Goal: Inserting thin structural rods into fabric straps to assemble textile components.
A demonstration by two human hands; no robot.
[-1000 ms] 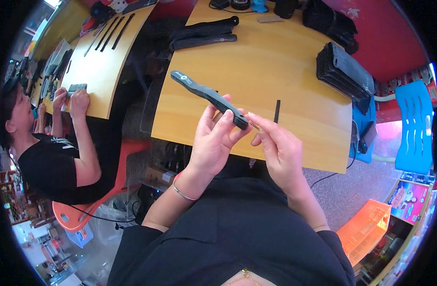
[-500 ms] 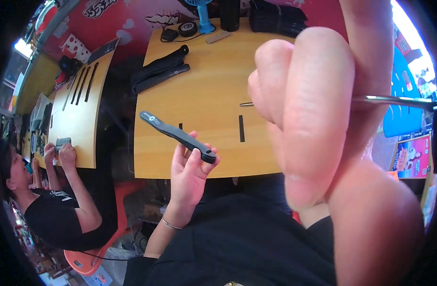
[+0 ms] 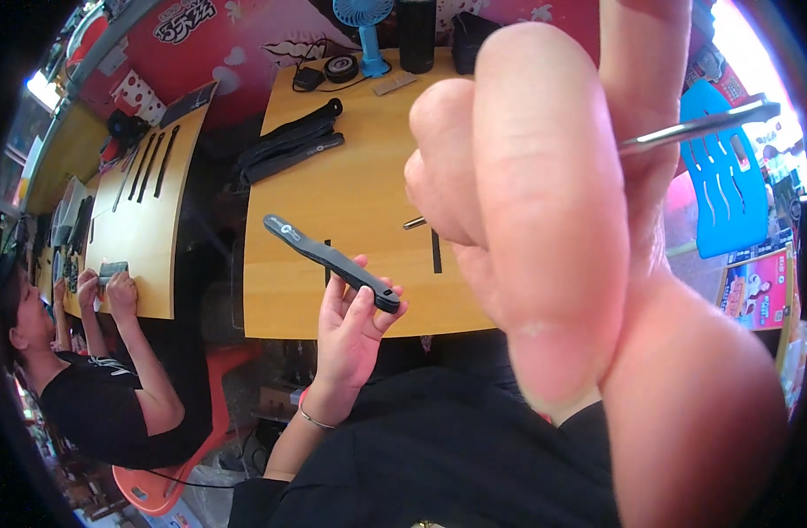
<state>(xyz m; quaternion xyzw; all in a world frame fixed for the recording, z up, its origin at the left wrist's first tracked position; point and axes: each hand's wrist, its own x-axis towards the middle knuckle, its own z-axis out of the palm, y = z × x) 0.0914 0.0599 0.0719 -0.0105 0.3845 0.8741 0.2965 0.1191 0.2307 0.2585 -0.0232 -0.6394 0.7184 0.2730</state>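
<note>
My left hand (image 3: 344, 339) pinches one end of a black strap (image 3: 328, 255), which looks folded or stacked in layers. It has rounded ends, a white mark at its far end and a small slot near my thumb. Very close to the camera, my right hand (image 3: 544, 220) is closed round a thin, shiny metal tool (image 3: 698, 125). One end of the tool sticks out to the right, and a short tip shows left of the fingers. Its middle is hidden by the hand, so I cannot tell its exact kind.
On the wooden table (image 3: 377, 176) lie a pile of black straps (image 3: 293, 141) and a short black strip (image 3: 437, 253). A blue fan (image 3: 368, 40), a black cylinder (image 3: 416, 35) and a tape roll (image 3: 341, 68) stand at the back. At left, a co-worker (image 3: 104, 378) sits by another table.
My right hand has moved slightly left, and the tool's right end has tilted upward. The left hand still holds the strap, nearly in place. The view has shifted a little.
</note>
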